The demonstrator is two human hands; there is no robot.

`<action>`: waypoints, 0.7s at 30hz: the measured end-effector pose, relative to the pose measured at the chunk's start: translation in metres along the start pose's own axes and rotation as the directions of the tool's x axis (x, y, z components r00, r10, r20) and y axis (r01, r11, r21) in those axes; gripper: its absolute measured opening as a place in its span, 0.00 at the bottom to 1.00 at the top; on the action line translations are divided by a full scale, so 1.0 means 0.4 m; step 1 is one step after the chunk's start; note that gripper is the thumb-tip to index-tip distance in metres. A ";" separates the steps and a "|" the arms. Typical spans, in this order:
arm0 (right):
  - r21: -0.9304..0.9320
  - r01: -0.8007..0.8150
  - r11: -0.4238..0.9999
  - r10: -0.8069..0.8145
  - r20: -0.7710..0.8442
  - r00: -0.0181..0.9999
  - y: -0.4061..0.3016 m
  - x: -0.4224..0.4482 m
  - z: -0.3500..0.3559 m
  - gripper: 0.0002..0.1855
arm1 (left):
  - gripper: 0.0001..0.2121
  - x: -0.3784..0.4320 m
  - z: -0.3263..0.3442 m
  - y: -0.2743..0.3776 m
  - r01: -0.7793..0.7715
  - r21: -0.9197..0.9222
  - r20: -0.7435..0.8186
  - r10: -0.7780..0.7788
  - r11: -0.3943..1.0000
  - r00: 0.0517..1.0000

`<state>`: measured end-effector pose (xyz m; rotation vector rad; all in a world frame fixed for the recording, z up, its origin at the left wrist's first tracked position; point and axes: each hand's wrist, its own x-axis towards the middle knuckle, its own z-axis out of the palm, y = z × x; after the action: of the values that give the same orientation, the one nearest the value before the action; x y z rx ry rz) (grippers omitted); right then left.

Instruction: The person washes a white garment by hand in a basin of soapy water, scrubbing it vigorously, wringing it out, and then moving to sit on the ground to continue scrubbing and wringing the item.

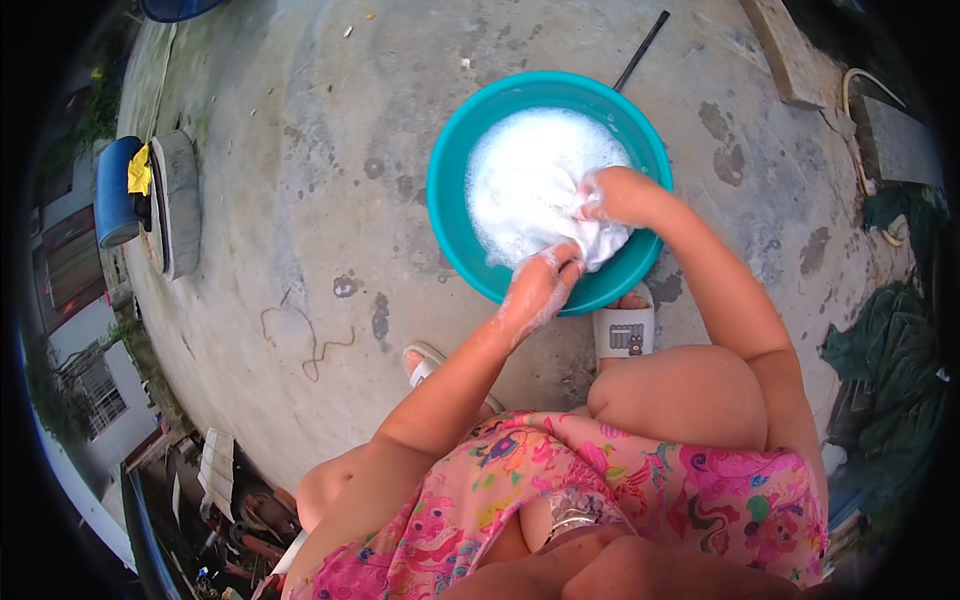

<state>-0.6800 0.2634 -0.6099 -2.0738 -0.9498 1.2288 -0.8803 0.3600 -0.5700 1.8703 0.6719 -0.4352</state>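
A teal plastic basin (454, 238) stands on the concrete ground in front of me, with white suds (536, 146) filling much of it. Wet white cloth (598, 244) lies bunched among the foam toward the basin's near right side. My left hand (541, 283), coated in lather, grips the cloth's near edge over the front of the basin. Farther in and to the right, my right hand (616, 196) grasps the same cloth, its fingertips partly hidden by foam and fabric.
Slippers (624, 330) on my feet flank the basin's near side. A black rod (642, 49) sticks out behind the basin. A thin cord (311, 341) lies on the concrete at left. Farther left is a blue barrel (118, 191); dark green netting or fabric (885, 341) is heaped at right.
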 end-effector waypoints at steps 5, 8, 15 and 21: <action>0.110 0.243 0.964 -0.226 -0.145 0.963 0.006 -0.017 0.005 0.13 | 0.13 0.052 -0.042 -0.071 -0.065 0.205 -0.521 0.165 0.977 0.838; 0.588 0.249 0.769 -0.260 -0.069 0.963 -0.028 -0.044 -0.039 0.09 | 0.14 0.105 -0.102 -0.085 -0.053 0.431 -0.585 0.324 0.901 0.743; 0.705 0.230 0.671 -0.059 -0.259 0.964 0.013 -0.028 -0.063 0.08 | 0.12 0.127 -0.198 -0.100 -0.128 -0.461 -0.146 0.067 0.878 0.987; 0.778 0.150 0.610 0.010 -0.197 0.980 -0.029 -0.023 -0.068 0.16 | 0.16 0.056 -0.254 0.027 -0.035 -0.712 -0.056 -0.008 0.701 0.998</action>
<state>-0.6622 0.2605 -0.5847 -1.3635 -0.2740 1.1024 -0.8571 0.4565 -0.5365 1.1333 0.7301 -0.0732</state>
